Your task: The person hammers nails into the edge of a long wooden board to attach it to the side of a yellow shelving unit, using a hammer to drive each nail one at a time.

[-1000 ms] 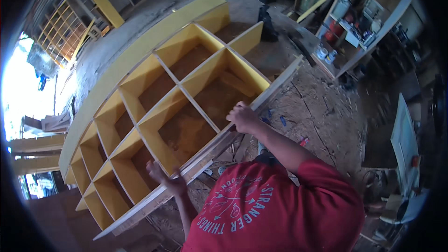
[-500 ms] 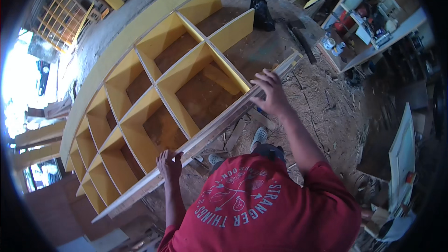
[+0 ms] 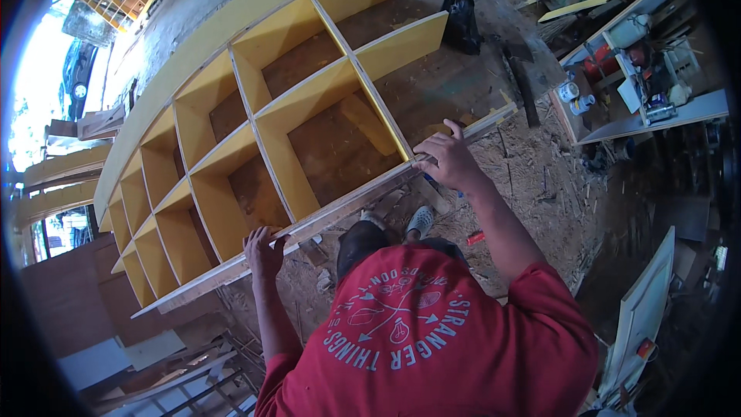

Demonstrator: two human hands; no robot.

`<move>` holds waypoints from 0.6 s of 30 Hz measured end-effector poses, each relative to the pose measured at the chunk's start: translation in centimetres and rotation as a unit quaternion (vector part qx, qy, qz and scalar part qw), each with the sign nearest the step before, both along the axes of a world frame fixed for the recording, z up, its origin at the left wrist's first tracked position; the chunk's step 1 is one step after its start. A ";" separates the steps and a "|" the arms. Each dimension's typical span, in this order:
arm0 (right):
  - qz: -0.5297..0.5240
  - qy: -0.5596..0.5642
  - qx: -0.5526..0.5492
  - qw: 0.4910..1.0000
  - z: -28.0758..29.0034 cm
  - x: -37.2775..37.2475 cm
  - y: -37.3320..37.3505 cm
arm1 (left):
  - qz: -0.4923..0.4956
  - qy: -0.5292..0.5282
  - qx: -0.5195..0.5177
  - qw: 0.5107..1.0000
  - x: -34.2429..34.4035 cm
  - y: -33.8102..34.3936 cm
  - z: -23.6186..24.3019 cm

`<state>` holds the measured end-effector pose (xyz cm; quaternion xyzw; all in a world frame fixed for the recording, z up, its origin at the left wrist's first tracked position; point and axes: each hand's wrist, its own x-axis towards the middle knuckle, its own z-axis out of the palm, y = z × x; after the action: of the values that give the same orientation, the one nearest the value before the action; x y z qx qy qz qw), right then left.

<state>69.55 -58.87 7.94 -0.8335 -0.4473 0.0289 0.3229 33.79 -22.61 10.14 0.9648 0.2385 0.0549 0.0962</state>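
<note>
Littered floor (image 3: pixel 544 177) adjoins a yellow frame (image 3: pixel 220 212), left hand (image 3: pixel 265 253) and right hand (image 3: pixel 450 159) gripping its rail (image 3: pixel 347 200), apparently steadying it; shifting calls for even grip.

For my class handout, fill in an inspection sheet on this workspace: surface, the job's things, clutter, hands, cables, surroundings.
Surface: brown surface seen through the frame's cells.
Job's things: yellow grid frame with one long curved side; pale wooden rail along the side nearest the person.
Clutter: shavings on the floor; black bag beyond the frame's right end; small red object.
Hands: left hand and right hand at the rail, apart; grip unclear.
Cables: nothing seen for certain.
Surroundings: tins at right; pale panel leaning, lower right.
</note>
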 end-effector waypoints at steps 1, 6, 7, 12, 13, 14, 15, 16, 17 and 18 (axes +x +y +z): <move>0.011 0.034 0.000 0.999 -0.2 0.5 -0.1 | 0.000 0.002 0.000 1.000 0.1 -0.1 0.1; 0.027 0.091 -0.010 0.995 -0.3 1.3 -0.4 | 0.017 0.012 -0.008 1.000 -0.3 -0.3 -0.3; 0.030 0.087 -0.014 0.996 -0.2 1.4 -0.4 | 0.013 0.007 -0.006 1.000 -0.4 -0.3 -0.3; 0.032 0.097 -0.048 0.994 0.5 1.6 -0.3 | 0.009 0.002 -0.022 1.000 0.1 -0.1 -0.3; 0.029 0.103 -0.041 0.993 0.6 1.6 -0.2 | 0.005 -0.001 -0.031 1.000 0.1 0.1 -0.1; 0.025 0.110 -0.034 0.993 0.7 1.6 -0.2 | 0.006 -0.001 -0.037 0.999 0.2 0.3 0.1; 0.029 0.109 -0.039 0.993 0.7 1.6 0.0 | 0.010 0.022 -0.051 0.998 0.4 0.5 0.2; 0.027 0.117 -0.047 0.992 0.7 1.7 0.0 | 0.013 0.045 -0.064 0.997 0.6 0.7 0.5; 0.026 0.124 -0.055 0.990 0.8 1.8 0.2 | 0.018 0.044 -0.068 0.997 1.0 0.9 0.9; 0.028 0.123 -0.060 0.990 1.0 1.8 0.4 | 0.012 -0.004 -0.082 0.997 1.7 0.6 1.9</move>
<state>71.37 -58.44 8.92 -0.8284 -0.4253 0.1670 0.3240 35.48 -21.96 12.02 0.9505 0.2535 0.0400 0.1752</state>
